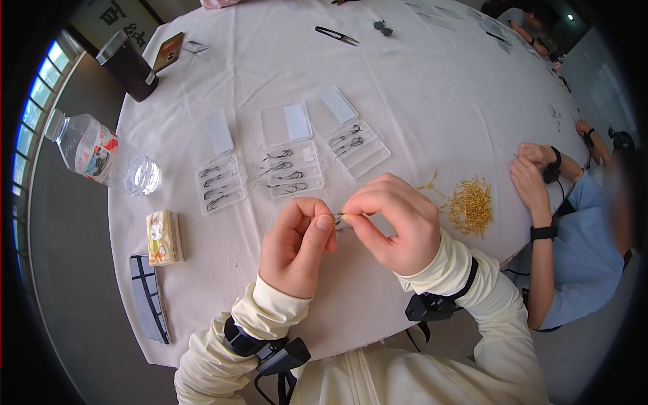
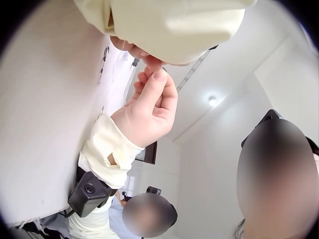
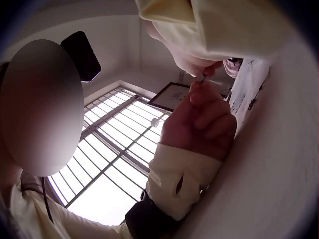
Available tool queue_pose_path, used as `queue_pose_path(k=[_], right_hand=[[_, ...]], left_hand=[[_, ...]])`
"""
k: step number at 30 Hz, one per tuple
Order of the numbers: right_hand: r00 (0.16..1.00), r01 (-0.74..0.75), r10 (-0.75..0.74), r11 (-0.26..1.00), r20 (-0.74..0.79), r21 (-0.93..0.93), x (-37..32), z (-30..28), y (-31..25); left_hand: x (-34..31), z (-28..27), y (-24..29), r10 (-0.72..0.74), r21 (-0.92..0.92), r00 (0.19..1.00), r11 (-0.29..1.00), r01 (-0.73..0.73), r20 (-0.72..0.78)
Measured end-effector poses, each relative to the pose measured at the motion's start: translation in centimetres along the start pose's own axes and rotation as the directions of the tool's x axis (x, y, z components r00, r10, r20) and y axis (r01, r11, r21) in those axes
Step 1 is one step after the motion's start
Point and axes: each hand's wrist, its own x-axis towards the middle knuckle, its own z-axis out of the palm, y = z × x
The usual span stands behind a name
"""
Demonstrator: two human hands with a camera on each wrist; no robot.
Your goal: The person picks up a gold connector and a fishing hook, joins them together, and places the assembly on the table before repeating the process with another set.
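Observation:
In the head view my left hand [image 1: 297,246] and right hand [image 1: 398,219] meet fingertip to fingertip over the near part of the table. Between them is a small dark metal piece [image 1: 337,218], pinched by thumb and index finger on each side. It is mostly hidden by the fingers, and I cannot tell its exact kind. Just beyond the hands stand open clear plastic boxes: a left box [image 1: 222,185], a middle box [image 1: 291,169] and a right box [image 1: 358,148], holding dark looped wire-like pieces in their compartments. A pile of small gold-coloured pieces [image 1: 471,206] lies right of my right hand.
Along the left edge are a water bottle [image 1: 98,152], a tissue pack [image 1: 164,237], a dark divided tray [image 1: 148,299], a dark tumbler [image 1: 128,66] and a phone [image 1: 169,52]. Small black snips [image 1: 336,36] lie at the back. Another person [image 1: 574,236] works at the right.

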Motion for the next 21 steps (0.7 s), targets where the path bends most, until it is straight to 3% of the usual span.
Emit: queue_pose_path(k=[2,11,21], right_hand=[[0.995,0.101,-0.102,0.993,-0.009,-0.055,0.02,0.10,0.16],[0.984,0.179,-0.178,0.971,0.021,-0.158,0.06,0.06,-0.05],[0.974,0.225,-0.226,0.952,0.023,-0.205,0.09,-0.19,-0.13]], left_hand=[[0.00,-0.01,-0.01,0.001,-0.014,1.000,1.000,-0.001,0.002],[-0.15,0.18,0.14,0.060,0.076,0.998,0.995,-0.059,-0.008],[-0.21,0.12,-0.07,0.269,0.365,0.963,0.898,-0.246,-0.012]])
